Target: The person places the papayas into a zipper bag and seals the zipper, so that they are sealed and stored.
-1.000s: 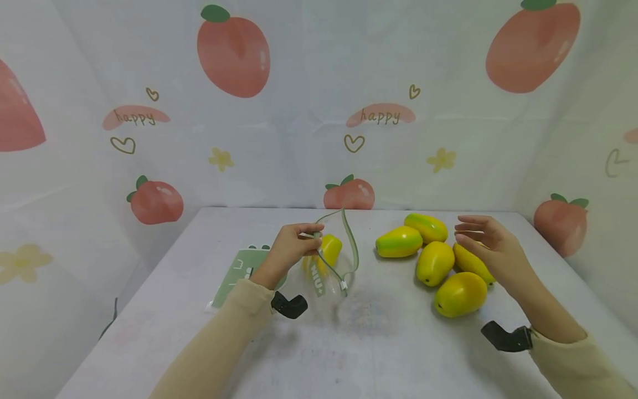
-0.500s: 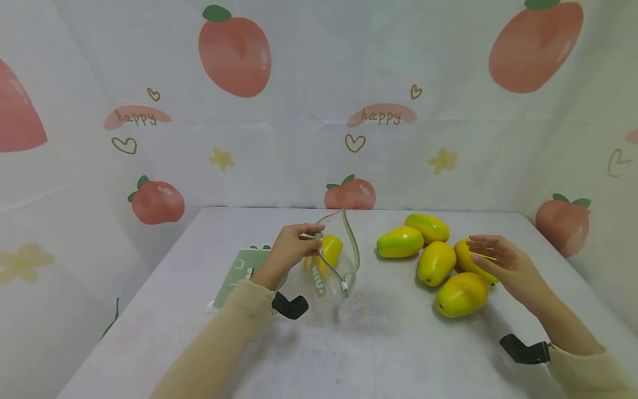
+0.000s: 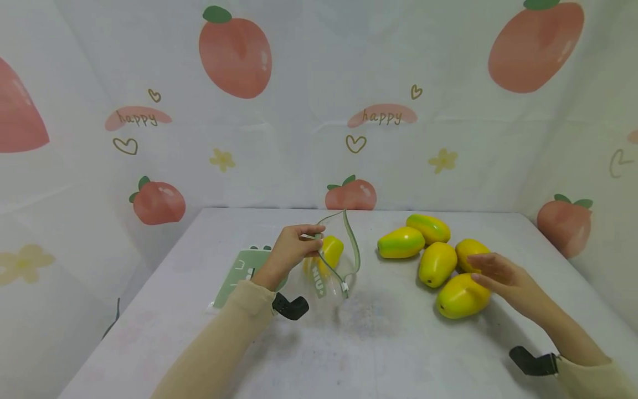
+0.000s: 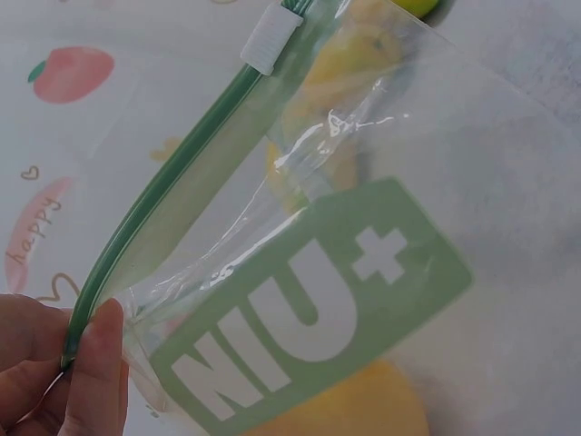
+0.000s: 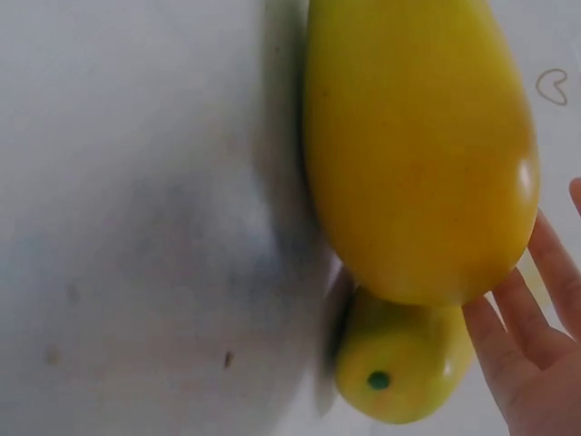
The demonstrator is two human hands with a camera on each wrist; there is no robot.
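Observation:
My left hand (image 3: pixel 291 249) pinches the green-edged rim of a clear slider zip bag (image 3: pixel 355 249) marked NIU+, its mouth spread wide. A yellow papaya (image 3: pixel 332 249) shows through the bag's plastic. At the right, my right hand (image 3: pixel 518 282) is held with fingers extended beside the front papaya (image 3: pixel 461 297) of a loose group. The right wrist view has that papaya (image 5: pixel 418 163) large and close, with the fingers (image 5: pixel 495 336) at its end; whether they touch it I cannot tell. In the left wrist view, thumb and finger squeeze the bag's green zip strip (image 4: pixel 150 204).
More yellow-green papayas lie behind the front one: a rear one (image 3: pixel 427 228), a greener one (image 3: pixel 400 243), a middle one (image 3: pixel 437 265) and one by the right hand (image 3: pixel 468 252). A flat green pouch (image 3: pixel 234 277) lies left on the white table (image 3: pixel 319 354), partly behind the left arm.
My right hand has moved down and to the right, from above the group to beside the front papaya. The left hand and the bag have stayed in place.

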